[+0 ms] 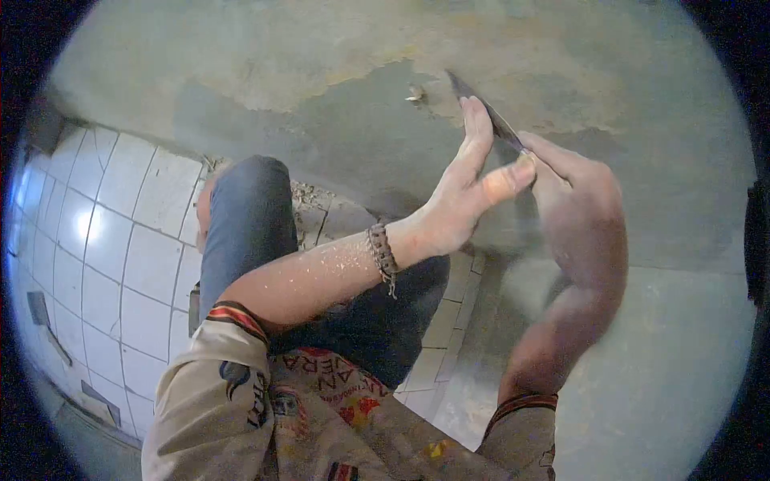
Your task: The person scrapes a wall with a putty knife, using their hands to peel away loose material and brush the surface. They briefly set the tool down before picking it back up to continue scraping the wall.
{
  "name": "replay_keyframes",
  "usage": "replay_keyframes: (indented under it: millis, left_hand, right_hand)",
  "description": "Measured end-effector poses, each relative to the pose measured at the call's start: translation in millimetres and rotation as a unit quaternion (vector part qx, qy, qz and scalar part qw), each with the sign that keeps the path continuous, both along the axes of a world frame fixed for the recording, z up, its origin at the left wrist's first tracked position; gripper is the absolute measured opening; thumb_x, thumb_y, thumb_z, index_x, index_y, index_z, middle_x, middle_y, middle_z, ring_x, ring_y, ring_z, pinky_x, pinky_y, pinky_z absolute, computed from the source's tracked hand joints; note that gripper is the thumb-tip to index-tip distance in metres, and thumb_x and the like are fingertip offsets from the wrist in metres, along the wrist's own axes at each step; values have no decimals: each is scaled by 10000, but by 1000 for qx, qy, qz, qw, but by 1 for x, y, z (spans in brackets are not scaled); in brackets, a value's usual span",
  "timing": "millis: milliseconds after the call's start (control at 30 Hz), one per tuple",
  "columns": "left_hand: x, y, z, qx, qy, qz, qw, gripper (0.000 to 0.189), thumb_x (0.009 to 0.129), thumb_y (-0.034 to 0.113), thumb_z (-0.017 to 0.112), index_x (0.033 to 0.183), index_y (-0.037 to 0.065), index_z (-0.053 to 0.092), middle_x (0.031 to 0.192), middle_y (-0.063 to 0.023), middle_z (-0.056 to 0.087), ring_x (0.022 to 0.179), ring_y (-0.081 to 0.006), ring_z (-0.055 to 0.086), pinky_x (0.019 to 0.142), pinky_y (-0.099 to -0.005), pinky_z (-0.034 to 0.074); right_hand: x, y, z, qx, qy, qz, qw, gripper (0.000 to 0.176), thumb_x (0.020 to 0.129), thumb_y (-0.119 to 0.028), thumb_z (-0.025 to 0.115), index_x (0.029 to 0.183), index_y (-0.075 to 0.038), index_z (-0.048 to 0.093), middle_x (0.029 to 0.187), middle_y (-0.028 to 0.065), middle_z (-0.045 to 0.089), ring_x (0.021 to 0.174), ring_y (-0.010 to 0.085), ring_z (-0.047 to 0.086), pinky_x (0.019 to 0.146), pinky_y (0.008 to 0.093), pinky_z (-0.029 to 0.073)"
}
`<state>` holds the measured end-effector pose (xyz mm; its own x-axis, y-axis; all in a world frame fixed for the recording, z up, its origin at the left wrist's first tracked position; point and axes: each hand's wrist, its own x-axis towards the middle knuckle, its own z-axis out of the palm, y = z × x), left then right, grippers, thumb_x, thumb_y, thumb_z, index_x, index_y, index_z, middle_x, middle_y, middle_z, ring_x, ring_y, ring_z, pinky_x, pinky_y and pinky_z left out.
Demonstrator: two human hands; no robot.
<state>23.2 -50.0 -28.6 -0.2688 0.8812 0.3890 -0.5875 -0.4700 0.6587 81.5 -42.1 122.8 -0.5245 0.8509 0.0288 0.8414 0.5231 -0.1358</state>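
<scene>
A scraper point(499, 123) with a thin dark blade meets the wall point(361, 152) at a slant, its tip up and to the left. My right hand point(579, 180) is closed around the handle end, which is mostly hidden. The outstretched fingers of my left hand point(465, 184) press along the blade, with the thumb by the handle. An orange-tan band shows on that thumb. Around the tip, the wall has an uneven edge between a pale, rough layer and smoother grey-green. A small whitish flake point(415, 94) clings to the wall left of the blade.
My bent knee point(249, 200) is close to the wall. Crumbled debris point(309, 200) lies along the wall's foot on the white tiled floor point(108, 216). At the far left lie a flat-bladed tool point(48, 325) and a dark flat piece point(100, 401).
</scene>
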Motion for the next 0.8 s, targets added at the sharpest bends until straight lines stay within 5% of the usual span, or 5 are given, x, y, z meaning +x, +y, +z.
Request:
replay_keyframes:
  millis: [100, 233, 400, 733, 800]
  left_hand:
    - [4, 9, -4, 25, -153, -73, 985, 1033, 960, 432, 528, 1403, -142, -209, 1529, -257, 78, 1429, -290, 97, 1163, -339, 129]
    - [0, 8, -6, 12, 11, -21, 1000, 1059, 952, 476, 521, 1403, -131, -220, 1521, -271, 113, 1421, -300, 155, 1157, -344, 163]
    - [1, 14, -6, 27, -141, -85, 986, 1038, 955, 465, 507, 1396, -158, -196, 1535, -301, 46, 1451, -312, 40, 1169, -346, 109]
    - [-1, 10, -7, 20, -220, -131, 966, 1059, 932, 473, 521, 1411, -130, -207, 1474, -229, 254, 1392, -267, 217, 1146, -341, 188]
    - [-6, 12, 0, 59, -168, -77, 981, 1064, 934, 475, 521, 1403, -140, -210, 1471, -243, 252, 1389, -265, 222, 1142, -338, 200]
  right_hand:
    - [-11, 4, -13, 23, -48, 51, 997, 313, 865, -90, 509, 1140, -20, 642, 1044, 258, 646, 953, 370, 656, 841, 330, 485]
    - [-6, -1, 2, 44, -49, 98, 993, 307, 860, -86, 509, 1126, -15, 644, 987, 278, 631, 870, 371, 661, 795, 336, 490]
    - [-11, 7, -12, 119, -96, 133, 979, 311, 845, -89, 507, 1111, -18, 650, 889, 309, 572, 783, 387, 642, 741, 353, 487]
    - [-29, -7, -2, 77, -171, 50, 981, 332, 834, -112, 479, 1107, -26, 648, 955, 291, 613, 904, 401, 641, 796, 379, 486]
    - [-24, -8, 8, 61, -74, 85, 992, 353, 834, -110, 475, 1136, -73, 654, 983, 281, 613, 928, 423, 621, 806, 397, 485]
